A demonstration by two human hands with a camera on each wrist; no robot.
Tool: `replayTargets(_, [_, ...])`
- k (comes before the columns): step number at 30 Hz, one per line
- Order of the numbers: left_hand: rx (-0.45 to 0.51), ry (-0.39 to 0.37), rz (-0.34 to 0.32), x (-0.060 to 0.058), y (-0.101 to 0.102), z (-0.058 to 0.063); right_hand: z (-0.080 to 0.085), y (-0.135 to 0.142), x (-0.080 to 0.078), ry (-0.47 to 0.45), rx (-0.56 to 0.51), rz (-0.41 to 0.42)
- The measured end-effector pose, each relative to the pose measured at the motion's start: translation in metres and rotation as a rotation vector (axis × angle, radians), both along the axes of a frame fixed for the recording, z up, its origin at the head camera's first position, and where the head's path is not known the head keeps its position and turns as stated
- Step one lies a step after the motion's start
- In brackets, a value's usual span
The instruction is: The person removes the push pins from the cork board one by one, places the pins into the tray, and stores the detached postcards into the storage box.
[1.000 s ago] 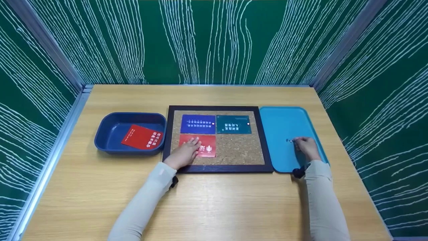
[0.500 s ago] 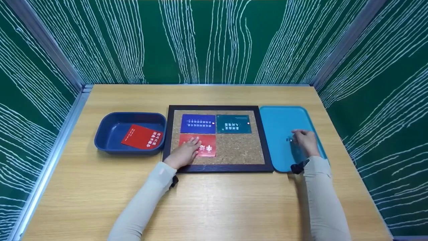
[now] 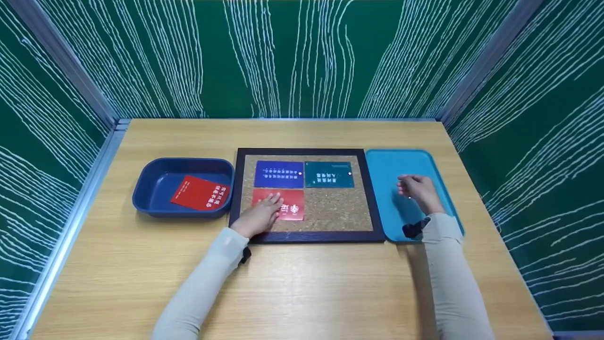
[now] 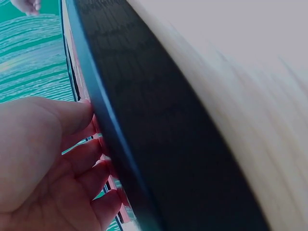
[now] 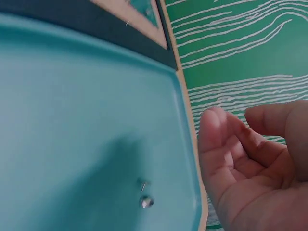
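Note:
My left hand (image 3: 258, 218) lies flat with its fingers spread over a red card (image 3: 295, 212) on the corkboard (image 3: 339, 212), covering the card's left part. My right hand (image 3: 420, 191) is above the turquoise tray (image 3: 394, 163), its fingers curled. In the right wrist view the thumb is bent toward the fingers (image 5: 211, 127); whether a small thing is between them is hidden. Beneath it lie small shiny metal pins (image 5: 146, 201) in the tray. A purple card (image 3: 278, 174) and a green card (image 3: 329, 174) lie side by side above the red one, each with a small bright spot at its right edge.
A dark blue bin (image 3: 155, 189) stands left of the board, with another red card (image 3: 200, 193) inside. The board's dark frame (image 3: 302, 237) stands beside the tray's left edge. Green walls (image 3: 311, 61) with white lines enclose the wooden table (image 3: 302, 293).
My right hand has risen from the pins and moved up and left over the tray, toward the board. The left hand stays on the red card.

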State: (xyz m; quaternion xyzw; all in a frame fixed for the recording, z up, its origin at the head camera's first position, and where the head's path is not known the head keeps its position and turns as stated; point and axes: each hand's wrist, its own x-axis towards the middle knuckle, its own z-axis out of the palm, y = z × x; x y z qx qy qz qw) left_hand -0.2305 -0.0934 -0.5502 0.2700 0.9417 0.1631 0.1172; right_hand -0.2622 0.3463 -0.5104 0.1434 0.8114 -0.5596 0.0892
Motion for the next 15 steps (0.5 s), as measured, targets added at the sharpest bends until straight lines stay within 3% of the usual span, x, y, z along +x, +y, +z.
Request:
replayTargets(8, [-0.008, 0.005, 0.003, 0.000, 0.001, 0.000, 0.002, -0.017, -0.010, -0.068, -0.027, 0.129])
replayTargets(15, [0.001, 0.002, 0.004, 0.000, 0.001, 0.001, 0.001, -0.034, -0.013, -0.080, -0.079, 0.173])
